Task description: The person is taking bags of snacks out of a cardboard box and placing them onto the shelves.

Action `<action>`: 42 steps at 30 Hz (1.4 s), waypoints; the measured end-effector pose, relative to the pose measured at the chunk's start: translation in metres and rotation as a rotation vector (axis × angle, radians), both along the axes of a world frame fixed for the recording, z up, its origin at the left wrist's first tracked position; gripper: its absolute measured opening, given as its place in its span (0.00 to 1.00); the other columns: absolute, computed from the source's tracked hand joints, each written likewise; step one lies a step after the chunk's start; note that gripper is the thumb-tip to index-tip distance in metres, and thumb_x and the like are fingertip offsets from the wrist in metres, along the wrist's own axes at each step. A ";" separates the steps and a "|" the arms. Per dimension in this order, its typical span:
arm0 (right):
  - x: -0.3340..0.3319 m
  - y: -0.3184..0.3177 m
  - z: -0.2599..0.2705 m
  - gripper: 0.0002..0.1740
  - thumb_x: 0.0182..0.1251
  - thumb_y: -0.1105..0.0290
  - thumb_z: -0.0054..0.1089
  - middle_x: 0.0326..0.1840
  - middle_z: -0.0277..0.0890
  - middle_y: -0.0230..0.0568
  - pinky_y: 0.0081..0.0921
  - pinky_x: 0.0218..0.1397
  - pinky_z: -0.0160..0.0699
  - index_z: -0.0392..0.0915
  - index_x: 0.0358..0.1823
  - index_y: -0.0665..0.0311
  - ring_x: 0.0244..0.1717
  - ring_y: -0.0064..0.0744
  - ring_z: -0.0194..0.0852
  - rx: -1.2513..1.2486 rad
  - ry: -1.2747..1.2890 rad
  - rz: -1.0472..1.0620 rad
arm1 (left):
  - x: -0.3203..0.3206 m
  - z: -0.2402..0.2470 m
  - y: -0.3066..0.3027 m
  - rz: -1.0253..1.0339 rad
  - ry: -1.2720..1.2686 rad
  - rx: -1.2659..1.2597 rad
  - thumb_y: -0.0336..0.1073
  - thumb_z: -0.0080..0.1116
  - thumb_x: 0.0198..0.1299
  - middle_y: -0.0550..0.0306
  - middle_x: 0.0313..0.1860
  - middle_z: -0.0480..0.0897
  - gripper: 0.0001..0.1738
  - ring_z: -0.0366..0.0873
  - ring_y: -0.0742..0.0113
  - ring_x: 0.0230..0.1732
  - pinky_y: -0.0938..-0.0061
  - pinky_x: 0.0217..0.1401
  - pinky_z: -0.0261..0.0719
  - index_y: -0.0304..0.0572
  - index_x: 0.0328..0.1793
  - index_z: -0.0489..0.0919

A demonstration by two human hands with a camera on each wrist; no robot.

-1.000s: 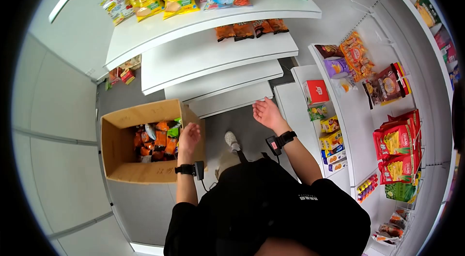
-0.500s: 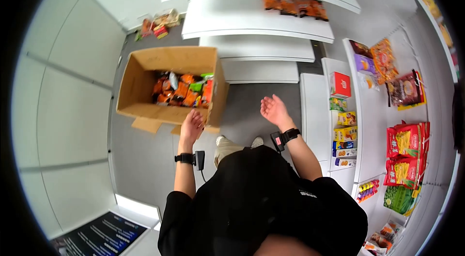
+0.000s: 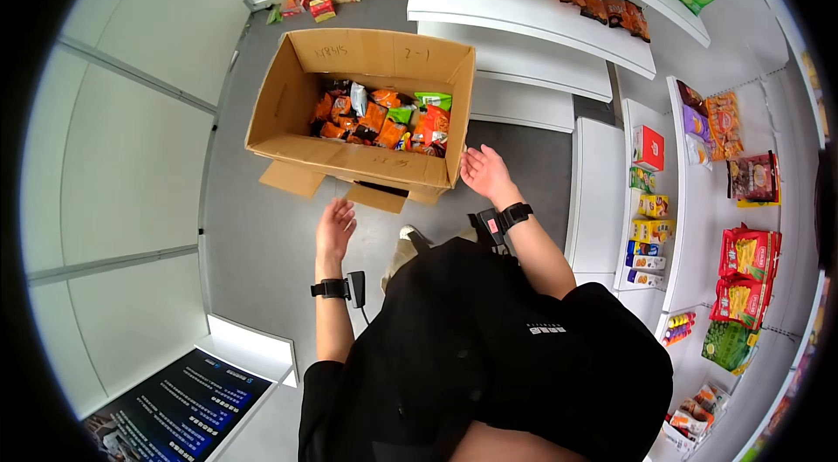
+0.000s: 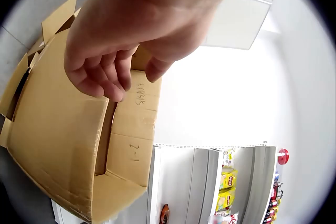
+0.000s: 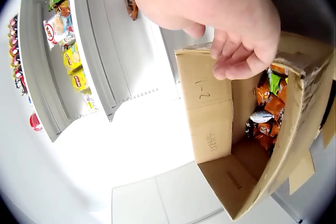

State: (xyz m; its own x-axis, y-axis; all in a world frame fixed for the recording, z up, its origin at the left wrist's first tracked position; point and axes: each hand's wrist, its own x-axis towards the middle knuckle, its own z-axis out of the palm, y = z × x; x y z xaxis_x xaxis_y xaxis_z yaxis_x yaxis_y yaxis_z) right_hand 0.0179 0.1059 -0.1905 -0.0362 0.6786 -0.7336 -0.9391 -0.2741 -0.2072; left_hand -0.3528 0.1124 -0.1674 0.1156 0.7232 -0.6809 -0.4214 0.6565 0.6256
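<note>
A large open cardboard box (image 3: 349, 149) stands on the floor in front of the person, holding several small snack bags (image 3: 374, 117), mostly orange with some green and one silvery. My left hand (image 3: 335, 231), empty and with loosely curved fingers, hovers in front of the box's near left side. Close by the box's right near corner is my right hand (image 3: 489, 174), also empty. In the right wrist view its relaxed fingers overlap the box's raised flap (image 5: 210, 108). Handwriting marks that flap, seen too in the left wrist view below the left hand (image 4: 126, 40).
White shelves (image 3: 524, 3) rise behind and right of the box, with a row of brown-orange snack bags (image 3: 602, 3). Boxed and bagged snacks fill the right-hand rack (image 3: 690, 270). More packages (image 3: 323, 8) lie by the far wall. A dark printed panel (image 3: 183, 410) is at lower left.
The view has swung left, bringing the box from the left towards the middle. The right hand is now close to the box's corner; the left hand is farther from its near wall. Both remain empty.
</note>
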 end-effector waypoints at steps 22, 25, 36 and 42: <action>0.071 0.203 -0.007 0.31 0.59 0.50 0.55 0.68 0.54 0.44 0.66 0.58 0.48 0.63 0.62 0.52 0.64 0.46 0.52 -0.376 -0.384 0.519 | 0.116 -0.097 0.254 -0.014 -0.074 -0.387 0.44 0.51 0.62 0.44 0.75 0.39 0.42 0.42 0.47 0.74 0.48 0.66 0.62 0.39 0.74 0.43; 0.067 0.222 -0.023 0.26 0.63 0.47 0.49 0.62 0.62 0.38 0.66 0.56 0.49 0.67 0.58 0.52 0.60 0.43 0.57 -0.487 -0.321 0.539 | 0.121 -0.148 0.269 0.077 0.037 -0.597 0.43 0.48 0.63 0.44 0.75 0.40 0.38 0.43 0.44 0.73 0.43 0.64 0.61 0.40 0.74 0.46; 0.089 0.225 -0.065 0.24 0.71 0.52 0.39 0.61 0.67 0.37 0.52 0.57 0.64 0.65 0.62 0.55 0.59 0.39 0.66 -0.281 -0.079 0.484 | 0.120 -0.332 0.275 -0.397 0.548 -0.413 0.35 0.70 0.43 0.49 0.66 0.63 0.42 0.60 0.55 0.66 0.62 0.60 0.69 0.42 0.66 0.62; 0.105 0.213 -0.073 0.27 0.69 0.49 0.43 0.60 0.67 0.39 0.56 0.54 0.65 0.62 0.63 0.56 0.58 0.43 0.66 -0.355 -0.102 0.638 | 0.126 -0.383 0.256 -0.375 0.446 -0.155 0.28 0.68 0.42 0.52 0.63 0.66 0.38 0.63 0.57 0.63 0.60 0.58 0.71 0.43 0.63 0.66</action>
